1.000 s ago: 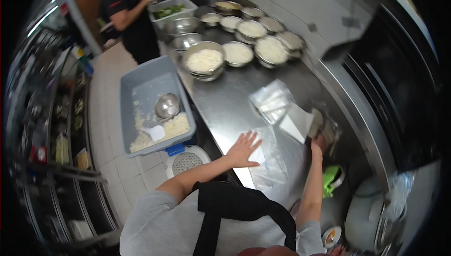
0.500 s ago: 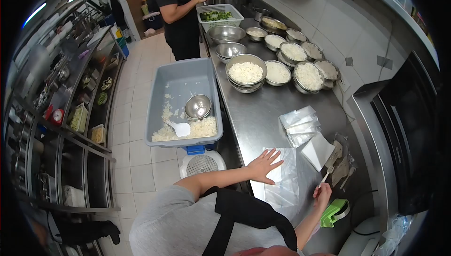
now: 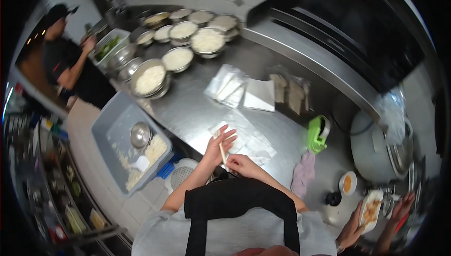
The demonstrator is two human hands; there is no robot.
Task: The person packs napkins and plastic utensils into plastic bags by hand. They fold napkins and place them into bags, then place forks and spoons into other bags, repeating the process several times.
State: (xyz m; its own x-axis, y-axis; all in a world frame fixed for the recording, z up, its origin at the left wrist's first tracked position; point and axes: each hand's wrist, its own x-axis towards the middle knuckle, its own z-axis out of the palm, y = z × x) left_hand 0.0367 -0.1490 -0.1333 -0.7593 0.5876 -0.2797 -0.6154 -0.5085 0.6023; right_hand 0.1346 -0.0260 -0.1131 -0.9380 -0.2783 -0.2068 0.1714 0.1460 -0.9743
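A thin pale stick-like utensil (image 3: 222,152) lies across the palm of my left hand (image 3: 216,144), whose fingers are stretched apart. My right hand (image 3: 240,166) pinches its lower end. Its exact kind is too small to make out. Just beyond both hands, a clear plastic bag (image 3: 251,138) lies flat on the steel counter (image 3: 188,110). Farther back are a stack of clear bags (image 3: 227,87), a pile of white paper sheets (image 3: 259,95) and several brownish packets (image 3: 295,95).
Bowls of white rice (image 3: 207,41) crowd the far counter. A grey tub (image 3: 104,129) with rice, a bowl and a scoop stands left. Right are a green tape dispenser (image 3: 315,134), a pink cloth (image 3: 304,174) and another person's hands (image 3: 352,228) with a food container. A co-worker (image 3: 75,61) stands back left.
My left hand has lifted off the flat bag. My right hand has brought the pale utensil from the right side to my left palm. The view has turned right, showing another person's hands.
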